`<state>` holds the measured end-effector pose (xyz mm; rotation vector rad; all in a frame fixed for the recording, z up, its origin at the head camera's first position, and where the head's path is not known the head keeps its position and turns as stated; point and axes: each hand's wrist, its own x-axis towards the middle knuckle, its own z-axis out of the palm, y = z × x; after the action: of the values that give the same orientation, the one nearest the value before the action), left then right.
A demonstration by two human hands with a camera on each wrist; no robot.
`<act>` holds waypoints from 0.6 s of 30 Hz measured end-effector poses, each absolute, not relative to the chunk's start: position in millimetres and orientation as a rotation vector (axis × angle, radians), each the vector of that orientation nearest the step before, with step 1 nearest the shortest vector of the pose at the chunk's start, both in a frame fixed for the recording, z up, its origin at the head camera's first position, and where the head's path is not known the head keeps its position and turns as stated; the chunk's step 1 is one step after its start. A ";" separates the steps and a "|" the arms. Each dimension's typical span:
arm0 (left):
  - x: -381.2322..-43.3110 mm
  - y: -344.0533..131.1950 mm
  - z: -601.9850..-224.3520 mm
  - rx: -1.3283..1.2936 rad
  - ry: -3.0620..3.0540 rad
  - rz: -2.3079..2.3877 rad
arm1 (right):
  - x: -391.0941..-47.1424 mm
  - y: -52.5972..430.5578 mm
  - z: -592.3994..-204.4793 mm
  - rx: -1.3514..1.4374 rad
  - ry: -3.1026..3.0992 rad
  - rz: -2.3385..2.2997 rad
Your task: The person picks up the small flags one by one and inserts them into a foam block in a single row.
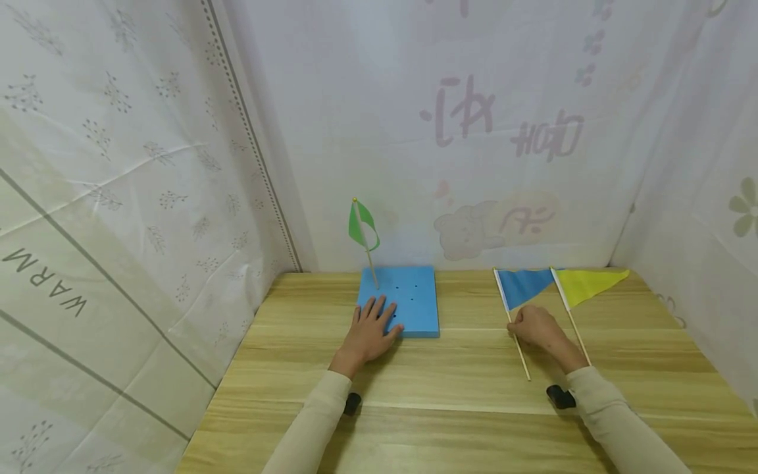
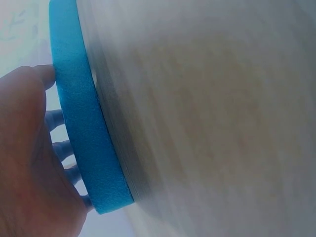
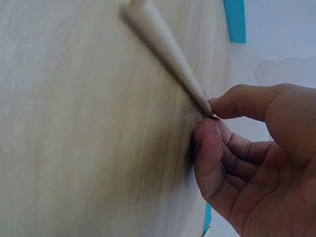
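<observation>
My left hand (image 1: 370, 334) rests on the near left part of a blue foam block (image 1: 422, 316), its fingers spread over the top; the left wrist view has the block's side (image 2: 84, 113) beside the hand. A green flag (image 1: 358, 227) stands in the block's back left, its stick leaning a little. To the right, my right hand (image 1: 535, 327) pinches the wooden stick of a blue triangular flag (image 1: 524, 284) between thumb and fingers. The stick (image 3: 168, 54) runs close along the table in the right wrist view. Beside it lies a yellow triangular flag (image 1: 586, 284), partly behind the right wrist.
Several small dark holes dot the block's top. Everything is on a wood-grain table (image 1: 468, 395), with a printed curtain (image 1: 379, 131) hanging behind its back edge and at both sides. Black wrist devices (image 1: 559, 397) show under both forearms.
</observation>
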<state>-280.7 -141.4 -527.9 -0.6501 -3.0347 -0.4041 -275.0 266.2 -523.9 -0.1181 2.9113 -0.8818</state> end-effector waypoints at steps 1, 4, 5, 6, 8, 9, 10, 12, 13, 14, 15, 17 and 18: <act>-281.0 -141.7 -528.5 -0.651 -3.038 -0.398 | -274.9 266.1 -523.5 -0.115 2.907 -0.882; -282.3 -142.1 -529.4 -0.652 -3.050 -0.385 | -274.2 265.8 -521.2 -0.097 2.888 -0.898; -282.3 -142.1 -529.2 -0.653 -3.052 -0.386 | -274.0 266.0 -520.7 -0.098 2.880 -0.905; -282.1 -142.0 -529.1 -0.653 -3.055 -0.386 | -273.8 266.0 -519.9 -0.083 2.868 -0.918; -282.0 -141.7 -528.1 -0.652 -3.051 -0.398 | -273.5 266.3 -518.8 -0.066 2.843 -0.952; -281.6 -141.5 -527.5 -0.652 -3.045 -0.405 | -273.1 266.5 -518.3 -0.064 2.830 -0.968; -280.8 -141.4 -526.8 -0.650 -3.039 -0.411 | -273.0 266.8 -518.2 -0.054 2.820 -0.979; -280.5 -141.3 -527.3 -0.643 -3.045 -0.397 | -272.7 267.5 -517.6 -0.040 2.799 -0.999; -281.0 -141.6 -528.3 -0.641 -3.047 -0.392 | -272.5 267.9 -517.5 -0.039 2.791 -1.008; -281.4 -141.8 -529.2 -0.641 -3.048 -0.387 | -272.4 268.3 -517.3 -0.041 2.786 -1.008; -281.8 -142.2 -530.0 -0.643 -3.044 -0.388 | -272.2 268.6 -517.0 -0.044 2.784 -1.010; -282.4 -142.7 -530.6 -0.648 -3.042 -0.391 | -272.6 269.2 -516.8 -0.044 2.776 -1.016; -282.8 -143.0 -531.2 -0.652 -3.038 -0.392 | -272.8 269.3 -516.8 -0.046 2.773 -1.018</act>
<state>-282.8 -143.0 -531.2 -0.6515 -3.0380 -0.3918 -272.8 269.3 -516.8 -0.0460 2.7735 -1.0182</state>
